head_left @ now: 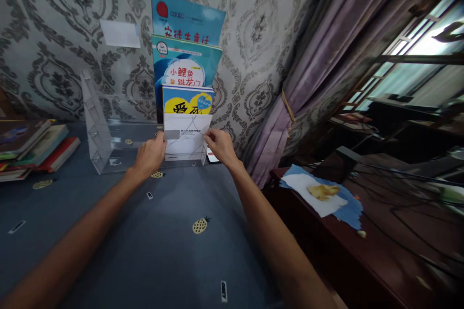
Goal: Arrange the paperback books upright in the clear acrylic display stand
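Observation:
A white booklet [185, 136] stands upright at the front of a clear tiered book rack [99, 152]. My left hand [150, 155] closes on the booklet's left edge, and my right hand [220, 145] pinches its right edge. Directly behind it rises a yellow and blue book [186, 101]. Farther back and higher stand a teal book [188, 60] with a blue picture and a plain blue book [188, 14] with red characters. Whether the booklet's bottom rests fully on the rack cannot be made out.
Several stacked books [32, 147] lie at the left on a dark blue tablecloth [152, 251]. Part of a phone-like object [212, 156] shows behind my right hand. At right are a purple curtain [286, 82] and a dark red table [326, 246] with cloths and cables.

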`<state>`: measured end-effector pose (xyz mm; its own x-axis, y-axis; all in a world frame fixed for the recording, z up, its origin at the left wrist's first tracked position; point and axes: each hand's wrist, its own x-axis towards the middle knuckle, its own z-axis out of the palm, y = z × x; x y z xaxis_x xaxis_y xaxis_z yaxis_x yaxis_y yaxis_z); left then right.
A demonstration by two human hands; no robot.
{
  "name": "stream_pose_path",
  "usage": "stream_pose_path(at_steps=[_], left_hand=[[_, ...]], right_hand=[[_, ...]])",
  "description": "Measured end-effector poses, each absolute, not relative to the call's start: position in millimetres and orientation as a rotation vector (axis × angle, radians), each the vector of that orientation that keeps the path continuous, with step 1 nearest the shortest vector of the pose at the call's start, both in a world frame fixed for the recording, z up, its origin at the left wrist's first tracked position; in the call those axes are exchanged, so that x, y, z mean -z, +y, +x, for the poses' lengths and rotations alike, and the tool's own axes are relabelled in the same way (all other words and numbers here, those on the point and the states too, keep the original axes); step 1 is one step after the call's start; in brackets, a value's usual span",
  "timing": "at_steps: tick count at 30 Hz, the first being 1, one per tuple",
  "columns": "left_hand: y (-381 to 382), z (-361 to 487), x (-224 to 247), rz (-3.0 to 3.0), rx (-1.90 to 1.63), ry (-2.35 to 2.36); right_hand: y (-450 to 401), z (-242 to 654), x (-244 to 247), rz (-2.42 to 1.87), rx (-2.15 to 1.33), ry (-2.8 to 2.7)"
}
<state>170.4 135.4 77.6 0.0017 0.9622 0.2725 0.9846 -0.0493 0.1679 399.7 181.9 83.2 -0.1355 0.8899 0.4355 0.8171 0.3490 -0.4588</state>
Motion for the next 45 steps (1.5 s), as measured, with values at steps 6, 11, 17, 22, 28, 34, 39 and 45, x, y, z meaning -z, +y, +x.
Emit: stream_pose_path(at_steps=[6,11,17,22,28,34,39,45], left_hand=[[134,169,-79,-2.158,0.468,-2.100],[132,169,-81,-2.164,0.463,-2.081],[130,162,-83,-2.174,0.544,-2.061],[125,154,-81,-2.296,0.646,-1.997],[116,150,-79,-2.360,0.569,-1.917],[110,149,-77,-2.403,0.530,-1.880],[109,146,-71,-2.412,0.554,-1.861],[107,141,-66,-2.465,0.668,-1.807]], right_hand=[[179,400,-86,-1.432,-0.167,-1.969],[177,400,-90,-1.390,-0.195,-1.968],[172,404,-96,-1.424,-0.237,-2.005],[160,411,-98,-1.438,-0.277,-2.021],[141,422,-91,-1.437,-0.297,-2.042],[120,424,-79,-1.443,-0.345,-2.050],[108,419,-66,-1.416,-0.410,-2.108],[99,403,-47,-1.375,-0.509,-2.178]])
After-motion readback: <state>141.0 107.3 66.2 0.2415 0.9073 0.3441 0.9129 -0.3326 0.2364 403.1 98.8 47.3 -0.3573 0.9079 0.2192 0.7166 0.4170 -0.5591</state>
